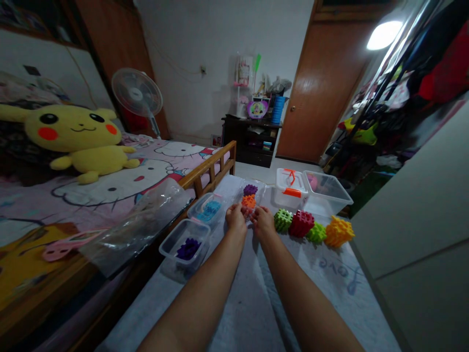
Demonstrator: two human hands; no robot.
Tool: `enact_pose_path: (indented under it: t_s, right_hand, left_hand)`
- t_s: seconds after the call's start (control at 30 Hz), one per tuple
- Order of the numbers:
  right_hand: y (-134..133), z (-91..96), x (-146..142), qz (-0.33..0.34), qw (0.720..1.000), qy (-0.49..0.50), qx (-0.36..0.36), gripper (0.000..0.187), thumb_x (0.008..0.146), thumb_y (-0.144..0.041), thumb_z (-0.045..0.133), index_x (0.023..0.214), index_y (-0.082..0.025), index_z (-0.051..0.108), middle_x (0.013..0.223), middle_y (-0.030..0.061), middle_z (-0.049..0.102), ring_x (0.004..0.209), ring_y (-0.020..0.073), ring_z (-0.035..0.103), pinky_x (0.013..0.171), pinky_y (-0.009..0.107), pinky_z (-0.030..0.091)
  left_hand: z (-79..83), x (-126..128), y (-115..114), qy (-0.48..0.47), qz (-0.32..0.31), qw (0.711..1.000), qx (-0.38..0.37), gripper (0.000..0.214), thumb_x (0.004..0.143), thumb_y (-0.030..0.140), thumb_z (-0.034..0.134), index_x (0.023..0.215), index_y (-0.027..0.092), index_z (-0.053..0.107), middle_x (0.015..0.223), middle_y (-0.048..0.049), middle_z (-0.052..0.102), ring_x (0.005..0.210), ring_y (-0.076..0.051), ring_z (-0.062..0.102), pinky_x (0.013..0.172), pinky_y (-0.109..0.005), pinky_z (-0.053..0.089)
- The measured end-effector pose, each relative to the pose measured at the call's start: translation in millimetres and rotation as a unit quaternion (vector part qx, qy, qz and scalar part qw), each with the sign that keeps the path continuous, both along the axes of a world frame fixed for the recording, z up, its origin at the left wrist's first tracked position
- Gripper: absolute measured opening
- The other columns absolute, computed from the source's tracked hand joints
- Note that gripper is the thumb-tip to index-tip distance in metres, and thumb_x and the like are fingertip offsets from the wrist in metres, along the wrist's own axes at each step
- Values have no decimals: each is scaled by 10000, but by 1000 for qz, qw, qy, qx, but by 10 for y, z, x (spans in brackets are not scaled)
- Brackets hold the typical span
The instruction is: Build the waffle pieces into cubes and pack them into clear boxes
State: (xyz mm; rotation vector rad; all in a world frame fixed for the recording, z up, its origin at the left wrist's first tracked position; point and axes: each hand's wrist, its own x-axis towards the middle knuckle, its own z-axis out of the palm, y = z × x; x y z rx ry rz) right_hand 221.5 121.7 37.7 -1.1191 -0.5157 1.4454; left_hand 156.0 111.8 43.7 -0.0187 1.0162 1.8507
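Note:
Both hands are at the near edge of a clear plastic container [261, 187]. Inside it sit orange snowflake-shaped building pieces [248, 201], with purple pieces [250, 189] behind them. My left hand [237, 215] has curled fingers at the container's near left corner, close to the orange pieces. On the near right corner, my right hand [263, 219] is closed in the same way. The fingertips are small and dim, and any small piece between them is hidden.
Left of the hands stand a tub with blue pieces [208, 210] and a tub with dark purple pieces [188, 248]. Right are a green ball [283, 221], red block [301, 224], lime cluster [316, 233] and yellow cube [339, 231]. Behind them stand a lidded box [291, 188] and open bin [328, 190].

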Motion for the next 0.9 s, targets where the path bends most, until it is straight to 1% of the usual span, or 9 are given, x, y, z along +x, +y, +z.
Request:
enact_pose_path:
  t_s: [0.13,0.3,0.4,0.53,0.7,0.9]
  right_hand:
    - [152,17,-55,14,1000,-11,-8,253,645,-162,648,796,-233,457,498,-105,506,398,76,488,400,172,422]
    - [267,21,-186,39,999,-26,-21,258,620,-154,656,778,-229,467,514,-97,510,405,76,487,407,180,411]
    - [310,21,-276,49,998,-36,-23,277,607,-156,648,821,-230,488,537,-99,527,421,81,494,408,185,399]
    - [373,26,-360,54,997,-53,-26,370,593,-147,640,926,-246,511,535,-110,529,432,92,495,394,176,347]
    - [437,37,-409,68,996,-62,-22,423,580,-127,597,977,-250,515,498,-128,507,406,87,457,387,169,317]
    - [402,71,-421,95,994,-53,-11,431,569,-122,606,976,-235,519,476,-125,504,381,85,450,383,169,313]
  left_hand:
    - [-32,-30,92,-3,-1,1000,14,208,757,127,710,772,173,508,581,51,580,489,-78,589,586,-210,526]
    - [-125,-80,93,18,-4,999,27,199,726,127,703,809,170,528,638,28,625,539,-92,619,579,-198,506]
    - [-191,-113,57,37,-1,999,31,161,736,112,651,836,171,538,654,24,631,564,-97,625,583,-195,493]
    - [-254,-140,6,55,4,998,27,159,728,116,625,845,180,537,651,36,616,584,-97,621,616,-202,498]
    - [-262,-128,15,78,6,997,27,152,719,142,617,852,178,553,662,36,618,586,-97,611,625,-206,485]
    - [-227,-110,61,109,4,993,34,147,714,218,641,838,160,588,718,9,652,610,-105,611,596,-201,448]
